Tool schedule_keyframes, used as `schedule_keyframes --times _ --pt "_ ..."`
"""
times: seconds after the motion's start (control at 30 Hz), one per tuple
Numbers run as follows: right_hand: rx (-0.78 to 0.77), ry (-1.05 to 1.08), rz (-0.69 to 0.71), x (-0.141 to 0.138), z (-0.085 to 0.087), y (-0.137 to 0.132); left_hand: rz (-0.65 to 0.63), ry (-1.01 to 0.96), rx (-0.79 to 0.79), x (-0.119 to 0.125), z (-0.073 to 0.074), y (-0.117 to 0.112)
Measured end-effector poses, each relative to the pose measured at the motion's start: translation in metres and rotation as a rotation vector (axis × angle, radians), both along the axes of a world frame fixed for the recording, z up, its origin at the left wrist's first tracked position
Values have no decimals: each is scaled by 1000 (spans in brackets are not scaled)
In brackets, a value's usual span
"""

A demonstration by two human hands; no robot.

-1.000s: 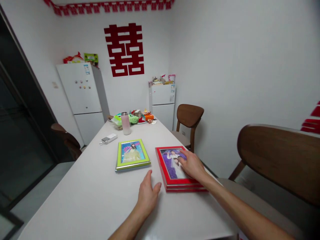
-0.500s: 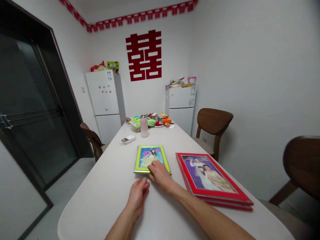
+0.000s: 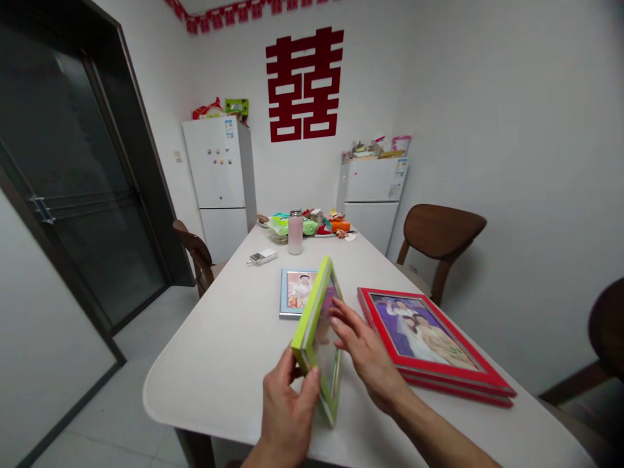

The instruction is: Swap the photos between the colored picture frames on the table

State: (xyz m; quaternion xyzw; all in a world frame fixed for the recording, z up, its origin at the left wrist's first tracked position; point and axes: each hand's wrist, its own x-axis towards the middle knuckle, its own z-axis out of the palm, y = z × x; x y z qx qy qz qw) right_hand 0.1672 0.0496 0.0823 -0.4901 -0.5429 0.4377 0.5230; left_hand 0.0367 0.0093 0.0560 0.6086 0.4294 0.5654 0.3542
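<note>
My left hand grips the near corner of a green photo frame, which is raised off the white table and tilted on edge. My right hand lies flat against the frame's picture side, fingers stretched out. Behind the raised frame a small light blue photo frame lies flat on the table. To the right sits a stack of red photo frames, the top one showing a couple on a purple ground.
A pink bottle, a small white device and a heap of snacks sit at the table's far end. Wooden chairs stand on the right, another chair on the left. Two white fridges line the back wall.
The green frame lay flat on the table; now my hands have lifted and tilted it, uncovering the light blue frame. My right hand earlier left the red frames. The view has shifted left.
</note>
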Motion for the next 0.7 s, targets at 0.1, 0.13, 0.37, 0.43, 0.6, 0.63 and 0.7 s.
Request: schedule_keyframes --times 0.1,0.13,0.37,0.43,0.6,0.63,0.7 --pt "-88 228 -9 8 7 -21 -68 328 334 1 3 -14" --pt "-116 280 -3 12 6 -27 -102 415 447 2 1 -17" --pt "-254 210 62 38 -31 -29 -270 874 564 13 -32 -24" --pt "-242 77 76 43 -46 -22 -318 916 485 16 -39 -26" --pt "-80 -358 3 52 -72 -10 -376 928 303 11 -45 -25" --pt "-59 -444 -17 53 -73 -9 -363 930 269 7 -45 -24" --pt "-32 -594 -47 54 -74 -9 -341 935 214 0 -44 -23"
